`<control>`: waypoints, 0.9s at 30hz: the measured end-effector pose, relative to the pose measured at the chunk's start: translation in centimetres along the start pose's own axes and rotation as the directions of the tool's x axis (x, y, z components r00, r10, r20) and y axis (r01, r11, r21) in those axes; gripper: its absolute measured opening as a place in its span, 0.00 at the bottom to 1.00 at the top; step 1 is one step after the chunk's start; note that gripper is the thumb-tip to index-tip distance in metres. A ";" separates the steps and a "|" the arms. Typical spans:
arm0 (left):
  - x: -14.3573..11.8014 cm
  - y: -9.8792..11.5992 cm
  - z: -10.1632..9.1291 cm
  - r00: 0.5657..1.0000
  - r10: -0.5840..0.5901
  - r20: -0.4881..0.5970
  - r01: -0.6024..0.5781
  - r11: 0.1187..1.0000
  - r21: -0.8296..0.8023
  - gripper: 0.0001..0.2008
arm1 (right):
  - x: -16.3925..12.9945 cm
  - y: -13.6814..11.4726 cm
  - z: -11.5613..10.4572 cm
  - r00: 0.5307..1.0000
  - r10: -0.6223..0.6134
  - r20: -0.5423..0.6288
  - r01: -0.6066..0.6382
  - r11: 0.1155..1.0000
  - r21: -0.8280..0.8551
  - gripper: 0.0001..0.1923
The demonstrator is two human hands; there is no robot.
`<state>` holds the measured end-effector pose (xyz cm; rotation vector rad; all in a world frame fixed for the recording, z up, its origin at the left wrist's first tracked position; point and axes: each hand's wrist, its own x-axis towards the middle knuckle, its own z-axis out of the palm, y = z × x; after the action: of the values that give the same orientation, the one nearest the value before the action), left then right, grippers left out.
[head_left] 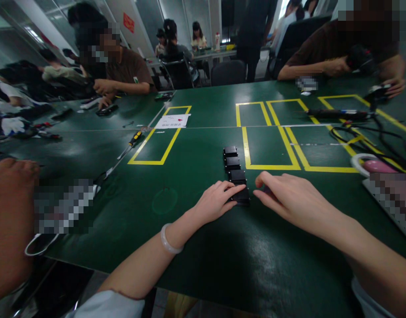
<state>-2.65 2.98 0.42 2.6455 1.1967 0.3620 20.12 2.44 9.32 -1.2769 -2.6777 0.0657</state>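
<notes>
Several small black blocks (232, 164) lie in a straight row on the green table (189, 229), running away from me. My left hand (216, 202) rests on the table with its fingertips on the nearest black block (243, 196). My right hand (287, 198) lies flat just to the right of that block, its thumb and forefinger close to the block's edge; whether they touch is hidden. A white bangle (170, 240) circles my left wrist.
Yellow tape rectangles (269, 150) mark the table beyond the row. A screwdriver (132, 143) lies to the left, cables and a tool (342, 115) to the right, a pink-and-white object (371, 165) at far right. Other people sit around the table; another person's arm (7, 221) is at my left.
</notes>
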 end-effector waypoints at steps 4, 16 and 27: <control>0.0 0.0 0.0 1.000 -0.004 0.001 0.004 1.000 -0.003 0.26 | 0.0 0.3 0.3 1.000 -0.012 -0.009 0.011 0.999 -0.035 0.10; 0.0 0.1 -0.1 1.000 -0.002 -0.004 0.002 1.000 -0.007 0.25 | 0.0 0.2 0.2 1.000 0.010 0.011 -0.010 1.000 0.010 0.11; 0.0 0.0 0.1 1.000 0.002 -0.003 -0.002 1.000 0.008 0.26 | 0.1 0.2 0.5 0.998 0.050 -0.036 -0.056 0.982 -0.178 0.14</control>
<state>-2.67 2.98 0.35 2.6543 1.1991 0.3630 20.07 2.67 8.80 -1.3877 -2.6740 -0.1914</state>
